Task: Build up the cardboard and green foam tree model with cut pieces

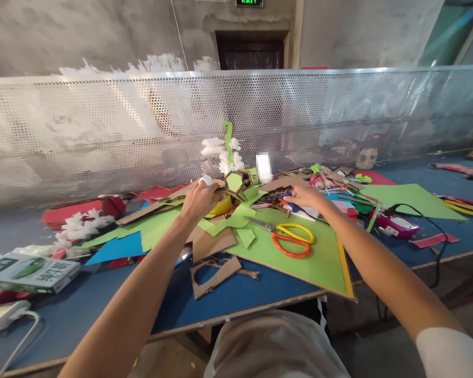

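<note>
My left hand (199,200) is over the scrap pile, beside a yellow tape roll (222,203); its fingers are partly hidden and what they touch is unclear. Fingers bent together, my right hand (302,197) is at a dark blue object (287,200) among the scraps, too small to make out. Between and beyond the hands stands a hexagonal cardboard piece (235,182) with a green face, near white paper flowers (224,157) and a curled green strip (228,137). Scissors (294,240) with orange and yellow handles lie on green board (319,262).
A green-and-white box (31,271) and a white plug (3,315) lie at left. Toward the right are a magenta glue gun (398,226) with a black cord and more scissors (465,206). Behind the table runs a perforated metal screen (142,126).
</note>
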{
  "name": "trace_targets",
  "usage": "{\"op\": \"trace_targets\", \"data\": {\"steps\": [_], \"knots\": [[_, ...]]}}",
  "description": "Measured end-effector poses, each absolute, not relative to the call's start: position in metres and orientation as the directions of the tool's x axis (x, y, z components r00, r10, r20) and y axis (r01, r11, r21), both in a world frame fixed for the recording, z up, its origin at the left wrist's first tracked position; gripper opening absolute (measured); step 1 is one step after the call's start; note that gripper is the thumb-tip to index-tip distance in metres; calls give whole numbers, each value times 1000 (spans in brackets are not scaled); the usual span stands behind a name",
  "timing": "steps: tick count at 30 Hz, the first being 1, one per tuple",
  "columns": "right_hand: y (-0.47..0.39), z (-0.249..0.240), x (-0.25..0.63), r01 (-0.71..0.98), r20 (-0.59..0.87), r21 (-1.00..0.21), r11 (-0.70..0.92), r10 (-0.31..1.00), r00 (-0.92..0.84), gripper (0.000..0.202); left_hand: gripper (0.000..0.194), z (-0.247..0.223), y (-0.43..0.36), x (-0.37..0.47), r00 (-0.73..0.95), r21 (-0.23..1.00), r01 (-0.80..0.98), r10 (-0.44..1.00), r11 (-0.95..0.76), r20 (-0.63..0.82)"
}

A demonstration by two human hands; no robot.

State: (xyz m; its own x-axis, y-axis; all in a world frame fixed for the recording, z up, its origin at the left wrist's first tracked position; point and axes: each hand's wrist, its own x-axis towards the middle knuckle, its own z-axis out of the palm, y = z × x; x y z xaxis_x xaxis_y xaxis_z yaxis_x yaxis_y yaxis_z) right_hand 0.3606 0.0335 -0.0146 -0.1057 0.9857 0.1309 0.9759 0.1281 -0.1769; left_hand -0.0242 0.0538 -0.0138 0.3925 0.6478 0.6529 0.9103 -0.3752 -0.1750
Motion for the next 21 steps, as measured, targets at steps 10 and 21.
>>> {"op": "trace_targets", "data": {"steps": [10, 21], "knots": [[41, -13, 366, 959, 22, -265, 99, 995, -97, 52, 47, -7, 50, -40, 353, -174, 929, 645, -326, 677], [54, -20, 380, 240, 268, -917, 318, 938, -220, 30, 40, -8, 43, -28, 426, -257, 905, 701, -340, 573]]}}
